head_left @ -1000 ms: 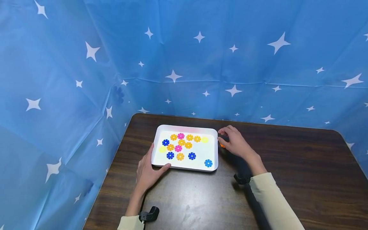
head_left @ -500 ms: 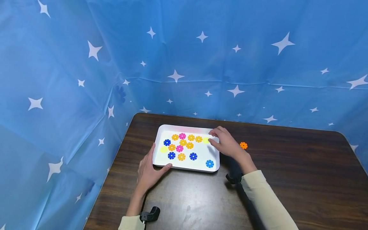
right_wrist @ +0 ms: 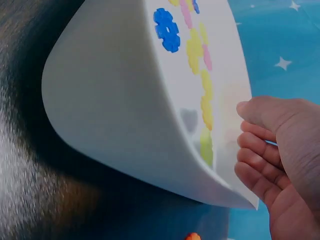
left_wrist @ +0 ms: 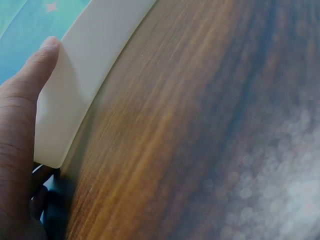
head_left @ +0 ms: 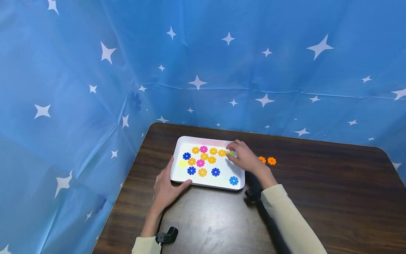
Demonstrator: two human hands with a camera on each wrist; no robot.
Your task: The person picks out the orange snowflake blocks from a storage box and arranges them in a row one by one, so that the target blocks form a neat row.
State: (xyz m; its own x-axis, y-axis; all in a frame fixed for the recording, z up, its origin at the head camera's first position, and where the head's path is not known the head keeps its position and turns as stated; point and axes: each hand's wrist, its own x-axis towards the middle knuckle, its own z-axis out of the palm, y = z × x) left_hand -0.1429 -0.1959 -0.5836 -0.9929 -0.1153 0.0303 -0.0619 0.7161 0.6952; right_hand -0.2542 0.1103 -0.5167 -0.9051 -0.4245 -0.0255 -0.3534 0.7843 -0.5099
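Note:
A shallow white tray (head_left: 206,182) stands on the table, with several flower-shaped plastic discs lying in it. My left hand (head_left: 165,188) holds its front left corner; in the left wrist view the thumb (left_wrist: 42,62) lies against the outer wall and the other fingers are mostly hidden behind it. Over the tray's right side is my right hand (head_left: 243,157), its fingertips right by a yellow-green disc (head_left: 231,153). The right wrist view shows that hand (right_wrist: 282,155) with loosely bent fingers and nothing between them, while the yellow-green disc (right_wrist: 206,150) lies in the tray.
Two orange discs (head_left: 271,161) lie on the brown wooden table (head_left: 317,183) to the right of the tray. A light blue disc (head_left: 233,180) sits in the tray's near right corner. Behind the table hangs a blue curtain (head_left: 222,70) with white stars.
My right hand has moved left from beside the tray to over its right side, uncovering orange discs on the table. The left hand stays at the tray's corner.

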